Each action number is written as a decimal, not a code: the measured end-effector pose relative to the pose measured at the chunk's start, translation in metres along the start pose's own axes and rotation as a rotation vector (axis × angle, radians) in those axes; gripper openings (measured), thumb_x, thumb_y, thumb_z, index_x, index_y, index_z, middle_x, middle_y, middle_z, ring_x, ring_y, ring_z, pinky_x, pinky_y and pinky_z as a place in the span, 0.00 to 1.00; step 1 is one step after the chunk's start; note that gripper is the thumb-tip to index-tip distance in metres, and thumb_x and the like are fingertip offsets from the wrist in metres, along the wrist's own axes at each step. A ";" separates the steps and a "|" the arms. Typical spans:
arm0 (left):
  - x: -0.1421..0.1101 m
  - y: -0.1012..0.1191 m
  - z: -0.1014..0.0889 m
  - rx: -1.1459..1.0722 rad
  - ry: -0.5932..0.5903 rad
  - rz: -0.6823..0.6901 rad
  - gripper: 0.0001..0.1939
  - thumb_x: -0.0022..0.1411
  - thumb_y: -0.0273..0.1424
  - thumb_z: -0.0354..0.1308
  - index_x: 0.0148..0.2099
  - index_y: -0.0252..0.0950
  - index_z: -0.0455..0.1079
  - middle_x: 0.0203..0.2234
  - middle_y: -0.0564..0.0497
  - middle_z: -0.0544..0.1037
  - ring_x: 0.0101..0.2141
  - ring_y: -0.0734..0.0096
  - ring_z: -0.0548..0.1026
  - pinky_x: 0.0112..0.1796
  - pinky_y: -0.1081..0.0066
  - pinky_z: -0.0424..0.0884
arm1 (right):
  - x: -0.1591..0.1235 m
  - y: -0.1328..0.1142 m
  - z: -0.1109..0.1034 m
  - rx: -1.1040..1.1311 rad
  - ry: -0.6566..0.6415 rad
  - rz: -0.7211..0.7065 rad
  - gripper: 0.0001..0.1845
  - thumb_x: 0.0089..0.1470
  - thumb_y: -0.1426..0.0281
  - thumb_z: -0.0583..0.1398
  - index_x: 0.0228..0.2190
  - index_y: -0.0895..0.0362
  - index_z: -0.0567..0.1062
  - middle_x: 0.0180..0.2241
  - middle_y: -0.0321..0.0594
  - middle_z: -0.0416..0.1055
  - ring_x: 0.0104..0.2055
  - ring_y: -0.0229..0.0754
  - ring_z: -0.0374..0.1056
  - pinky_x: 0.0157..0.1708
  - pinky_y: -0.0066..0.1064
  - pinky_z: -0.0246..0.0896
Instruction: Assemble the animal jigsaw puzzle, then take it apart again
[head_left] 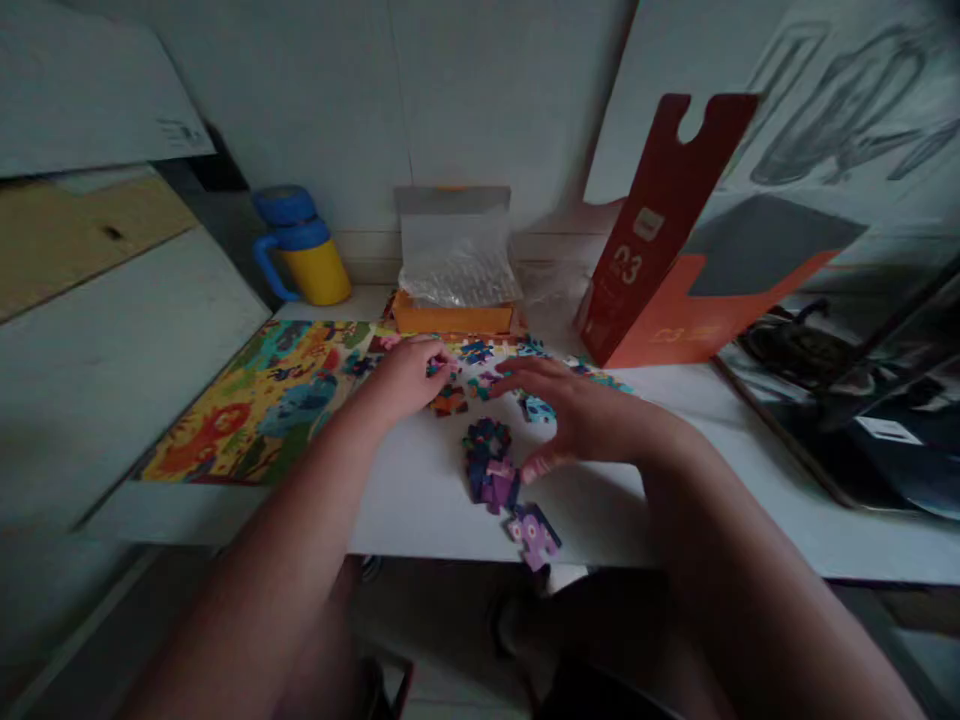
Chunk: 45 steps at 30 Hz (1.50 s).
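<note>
My left hand is over the loose jigsaw pieces, its fingers curled in a pinch around a small colourful puzzle piece, mostly hidden by the fingers. An orange-brown piece lies just in front of it. My right hand hovers with fingers spread and nothing in them, above a light-blue piece. Near its thumb lies a dark cluster of pieces with a purple piece on its lower end. Closer to the table edge is a pink-purple piece with eye shapes.
A colourful picture sheet lies at the left on the white table. Behind stand a blue and yellow jug, an open box with clear plastic wrap and a tall red-orange box. A dark tray is at right.
</note>
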<state>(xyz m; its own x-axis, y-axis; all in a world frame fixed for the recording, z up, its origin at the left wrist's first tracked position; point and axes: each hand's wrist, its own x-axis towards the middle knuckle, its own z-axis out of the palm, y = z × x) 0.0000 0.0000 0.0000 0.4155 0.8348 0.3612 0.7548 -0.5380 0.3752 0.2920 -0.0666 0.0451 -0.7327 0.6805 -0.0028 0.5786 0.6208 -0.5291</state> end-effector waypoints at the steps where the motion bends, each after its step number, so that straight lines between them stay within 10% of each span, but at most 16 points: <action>1: 0.000 0.001 0.000 0.003 -0.009 -0.001 0.08 0.70 0.32 0.61 0.43 0.37 0.82 0.40 0.47 0.85 0.44 0.59 0.80 0.48 0.62 0.69 | -0.003 -0.008 0.006 0.011 -0.085 -0.009 0.63 0.45 0.40 0.75 0.74 0.47 0.62 0.79 0.47 0.46 0.80 0.62 0.41 0.76 0.51 0.43; 7: 0.000 0.004 -0.001 0.028 -0.003 -0.051 0.07 0.68 0.30 0.61 0.40 0.38 0.81 0.38 0.47 0.86 0.42 0.60 0.80 0.48 0.63 0.70 | -0.002 -0.036 0.048 -0.053 -0.334 0.025 0.83 0.29 0.43 0.81 0.78 0.49 0.52 0.81 0.52 0.28 0.80 0.75 0.22 0.76 0.66 0.23; 16: 0.000 0.002 0.002 0.009 0.033 -0.069 0.07 0.68 0.31 0.62 0.38 0.38 0.81 0.37 0.47 0.86 0.40 0.60 0.80 0.46 0.62 0.69 | 0.018 -0.013 0.051 -0.169 -0.041 0.112 0.52 0.52 0.50 0.76 0.71 0.52 0.68 0.74 0.55 0.60 0.75 0.67 0.54 0.73 0.59 0.49; 27: 0.001 0.015 -0.002 -0.091 0.010 -0.025 0.06 0.69 0.31 0.62 0.39 0.37 0.80 0.37 0.48 0.86 0.39 0.63 0.80 0.46 0.65 0.70 | 0.023 -0.011 0.041 -0.086 0.046 0.276 0.46 0.52 0.61 0.76 0.68 0.55 0.70 0.59 0.54 0.79 0.57 0.60 0.77 0.54 0.42 0.69; 37: -0.005 0.032 -0.004 -0.538 -0.293 0.045 0.18 0.73 0.46 0.58 0.45 0.37 0.78 0.32 0.52 0.81 0.33 0.67 0.77 0.36 0.69 0.68 | 0.021 0.001 0.028 0.063 0.342 0.256 0.19 0.57 0.60 0.71 0.47 0.55 0.80 0.36 0.38 0.80 0.34 0.43 0.71 0.34 0.31 0.59; 45: -0.004 0.027 0.006 -0.726 -0.390 -0.163 0.19 0.70 0.47 0.63 0.36 0.38 0.67 0.22 0.58 0.70 0.23 0.74 0.69 0.25 0.73 0.60 | 0.025 0.012 0.031 0.245 0.497 0.356 0.13 0.57 0.59 0.69 0.40 0.54 0.82 0.30 0.35 0.79 0.31 0.41 0.71 0.30 0.30 0.59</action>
<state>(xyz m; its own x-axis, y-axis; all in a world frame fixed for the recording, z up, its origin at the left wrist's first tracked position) 0.0216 -0.0172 0.0029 0.5759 0.8174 -0.0165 0.3618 -0.2367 0.9017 0.2695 -0.0539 0.0124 -0.2246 0.9632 0.1478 0.6138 0.2577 -0.7462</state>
